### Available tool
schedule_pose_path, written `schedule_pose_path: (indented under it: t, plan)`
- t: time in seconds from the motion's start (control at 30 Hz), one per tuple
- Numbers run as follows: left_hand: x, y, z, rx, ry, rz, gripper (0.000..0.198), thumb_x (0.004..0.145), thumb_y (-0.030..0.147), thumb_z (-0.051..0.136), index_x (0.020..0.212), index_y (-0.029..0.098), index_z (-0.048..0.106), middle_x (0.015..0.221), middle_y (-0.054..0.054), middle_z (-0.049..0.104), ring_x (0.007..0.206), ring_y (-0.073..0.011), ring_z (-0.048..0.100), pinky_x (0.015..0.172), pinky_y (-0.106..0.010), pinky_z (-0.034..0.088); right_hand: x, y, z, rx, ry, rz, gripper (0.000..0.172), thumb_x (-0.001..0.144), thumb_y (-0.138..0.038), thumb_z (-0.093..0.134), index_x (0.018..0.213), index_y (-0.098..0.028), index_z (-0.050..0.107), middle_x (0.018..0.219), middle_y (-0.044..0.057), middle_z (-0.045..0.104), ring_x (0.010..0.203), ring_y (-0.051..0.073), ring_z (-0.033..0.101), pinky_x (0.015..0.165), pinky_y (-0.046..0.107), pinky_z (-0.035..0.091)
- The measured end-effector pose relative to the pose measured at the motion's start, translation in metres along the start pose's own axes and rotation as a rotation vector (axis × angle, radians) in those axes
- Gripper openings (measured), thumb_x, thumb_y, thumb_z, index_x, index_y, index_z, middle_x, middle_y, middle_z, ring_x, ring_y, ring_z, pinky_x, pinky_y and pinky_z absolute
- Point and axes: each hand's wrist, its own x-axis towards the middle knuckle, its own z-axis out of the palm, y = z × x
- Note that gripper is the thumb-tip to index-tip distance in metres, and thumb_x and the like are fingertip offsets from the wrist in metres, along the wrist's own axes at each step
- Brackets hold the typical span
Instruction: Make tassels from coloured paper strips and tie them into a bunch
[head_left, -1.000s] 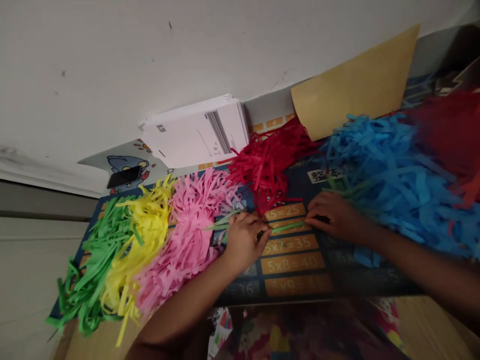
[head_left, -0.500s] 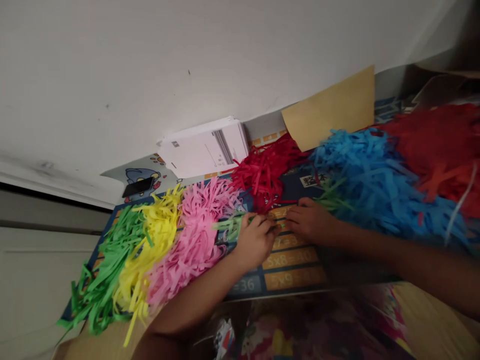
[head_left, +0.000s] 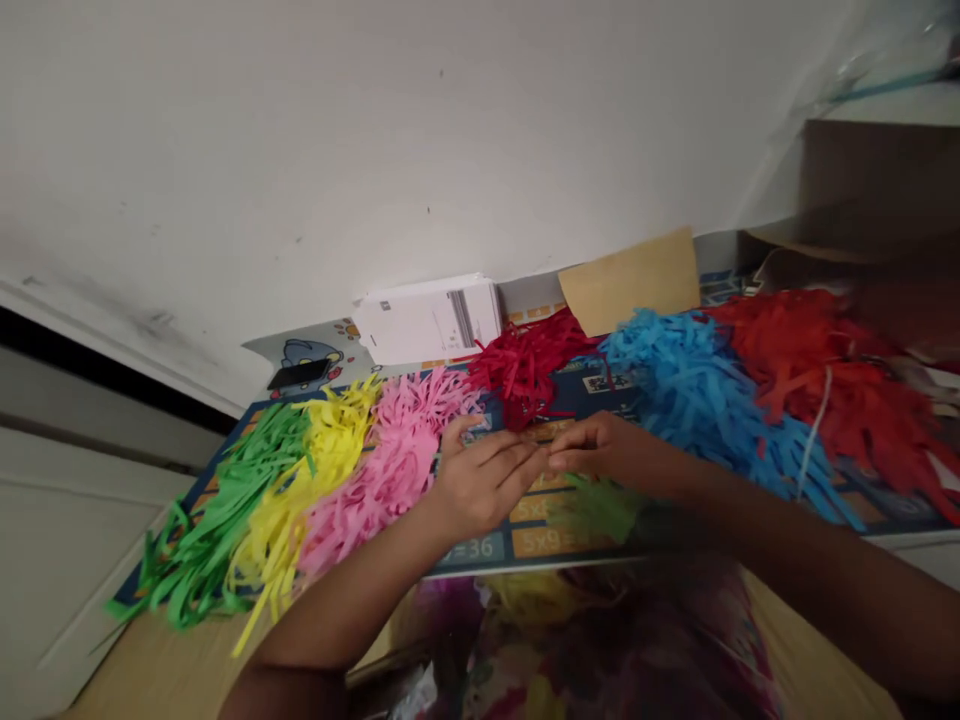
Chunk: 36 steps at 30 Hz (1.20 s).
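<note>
My left hand (head_left: 487, 482) reaches in from the lower left, back upward, its fingers closing toward the fingertips of my right hand. What its fingertips hold is hidden. My right hand (head_left: 604, 450) is pinched, its tips touching the left fingers. Blurred pale green paper strips (head_left: 600, 508) trail below the right hand, over a blue mat (head_left: 472, 548) printed with multiplication sums. Just behind the hands lies a pile of dark red paper strips (head_left: 525, 365). Pink paper strips (head_left: 382, 480) lie beside my left hand, and blue paper strips (head_left: 682, 380) lie beyond my right forearm.
Yellow strips (head_left: 330, 450) and green strips (head_left: 225, 510) spread at left, red strips (head_left: 825, 370) at right. Along the wall (head_left: 465, 130) are a phone (head_left: 300, 375), a white stack of cards (head_left: 420, 325) and a tan sheet (head_left: 634, 285). A clear bag of colourful contents (head_left: 570, 640) sits in front.
The view has shifted. My hands have come together, fingertips meeting. The pale green strips, earlier on both sides of the hands, now show below my right hand.
</note>
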Motion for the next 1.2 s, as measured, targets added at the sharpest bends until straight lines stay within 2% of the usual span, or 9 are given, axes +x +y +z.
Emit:
schedule_pose_path:
  t: [0.13,0.23,0.37,0.53,0.7,0.83,1.0,1.13,1.2]
  plan:
    - [0.005,0.011,-0.001,-0.149,0.124,-0.144,0.014,0.093,0.020,0.063,0.105,0.025,0.069,0.094,0.001,0.079,0.089,-0.0144,0.070,0.107,-0.041,0.033,-0.008,0.007,0.015,0.403,0.114,0.094,0.035,0.062,-0.049,0.082,0.067,-0.017,0.071,0.059,-0.002,0.058,0.053,0.010,0.045,0.053,0.024,0.032]
    - [-0.001,0.027,0.011,-0.248,0.173,-0.363,0.010,0.093,0.025,0.063,0.095,0.024,0.072,0.095,-0.003,0.077,0.091,-0.0173,0.068,0.092,-0.039,0.044,-0.015,0.019,0.035,0.570,0.280,0.106,0.035,0.058,-0.048,0.086,0.069,-0.018,0.071,0.057,-0.002,0.057,0.051,0.009,0.043,0.050,0.023,0.031]
    - [-0.009,0.052,0.031,-0.308,0.267,-0.555,0.014,0.094,0.023,0.059,0.094,0.023,0.073,0.080,-0.002,0.073,0.080,-0.0164,0.064,0.080,-0.037,0.046,-0.016,0.029,0.059,0.803,0.443,0.080,0.037,0.054,-0.046,0.089,0.065,-0.020,0.065,0.049,-0.005,0.050,0.044,0.008,0.037,0.047,0.022,0.030]
    - [-0.008,0.065,0.045,-0.372,0.318,-0.578,0.014,0.093,0.022,0.059,0.088,0.022,0.071,0.076,-0.001,0.073,0.074,-0.0149,0.065,0.080,-0.037,0.046,-0.017,0.029,0.068,0.868,0.566,0.074,0.036,0.055,-0.039,0.090,0.073,-0.022,0.064,0.050,-0.007,0.050,0.043,0.007,0.038,0.045,0.020,0.029]
    - [-0.005,0.066,0.047,-0.460,0.293,-0.607,0.020,0.096,0.026,0.054,0.090,0.021,0.072,0.078,-0.003,0.073,0.076,-0.0158,0.065,0.077,-0.036,0.047,-0.020,0.034,0.063,0.848,0.578,0.131,0.037,0.056,-0.043,0.088,0.073,-0.022,0.063,0.046,-0.007,0.045,0.043,0.008,0.037,0.045,0.020,0.030]
    - [-0.007,0.065,0.057,-0.511,0.344,-0.610,0.019,0.096,0.032,0.057,0.094,0.023,0.073,0.078,-0.003,0.074,0.077,-0.0163,0.065,0.077,-0.036,0.048,-0.022,0.041,0.064,0.650,0.631,0.069,0.027,0.064,-0.042,0.082,0.069,-0.025,0.063,0.056,-0.004,0.048,0.050,0.011,0.042,0.049,0.024,0.037]
    - [-0.016,0.056,0.064,-0.678,0.366,-0.659,0.019,0.096,0.032,0.057,0.092,0.023,0.074,0.084,-0.005,0.075,0.082,-0.0179,0.066,0.078,-0.035,0.050,-0.023,0.042,0.057,0.284,0.646,-0.146,0.020,0.078,-0.038,0.070,0.065,-0.026,0.061,0.070,0.001,0.056,0.064,0.017,0.053,0.058,0.029,0.047]
    - [-0.022,0.033,0.056,-1.112,0.468,-1.216,0.023,0.095,0.040,0.056,0.085,0.021,0.065,0.074,-0.001,0.066,0.068,-0.0130,0.061,0.071,-0.029,0.051,-0.003,0.053,0.000,-0.314,0.597,-0.107,0.014,0.089,-0.036,0.061,0.095,-0.026,0.069,0.090,0.004,0.069,0.080,0.020,0.064,0.072,0.032,0.052]
    - [-0.021,0.021,0.054,-1.425,0.534,-1.434,0.027,0.086,0.046,0.065,0.083,0.021,0.057,0.062,0.007,0.051,0.048,-0.0068,0.044,0.054,-0.022,0.045,0.016,0.064,-0.043,-0.768,0.546,0.014,0.023,0.093,-0.030,0.054,0.109,-0.020,0.068,0.102,0.009,0.071,0.089,0.021,0.066,0.078,0.033,0.052]
